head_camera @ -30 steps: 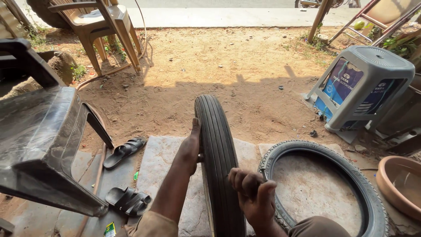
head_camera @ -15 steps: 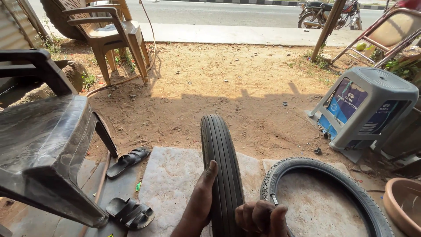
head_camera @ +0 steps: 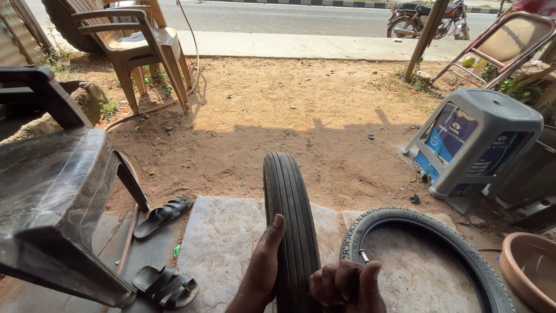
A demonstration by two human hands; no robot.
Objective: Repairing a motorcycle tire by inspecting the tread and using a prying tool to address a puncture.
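Item: 1 ribbed tyre (head_camera: 291,226), upright on stone slab (head_camera: 223,243), centre frame. L hand (head_camera: 263,269) flat, open vs sidewall; R hand (head_camera: 346,285) curled shut on rim edge. Tip: steady both sides, keep vertical. Adj: 2nd tyre (head_camera: 425,255) lying flat.

bare left hand (head_camera: 263,272), bare right hand (head_camera: 346,286), no sleeves

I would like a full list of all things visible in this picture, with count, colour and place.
upright tyre: one, black, centre, on stone slab
flat tyre: one, black, lying right of it
sandals: two, black, left floor
black chair: one, left foreground
brown chair: one, far left
stool: one, grey, right
bowl: one, brown, right edge
folding chair: one, top right
motorcycle: one, by road
left hand: on upright tyre's left side
right hand: at its right side
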